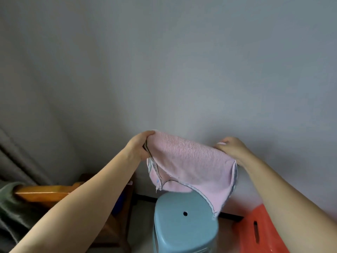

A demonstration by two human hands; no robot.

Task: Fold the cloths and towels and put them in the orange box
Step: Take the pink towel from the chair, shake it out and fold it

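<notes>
Both arms reach out in front of a plain grey wall that fills the upper frame. The left hand has its grip clamped on one upper corner of the pink towel, and the right hand pinches the opposite corner. The towel hangs between them in the centre of the frame, doubled over, its grey-trimmed edges drooping just above the blue stool. The orange box sits at the lower right, just beside the stool. A wooden armrest shows at the lower left, beneath the left forearm.
</notes>
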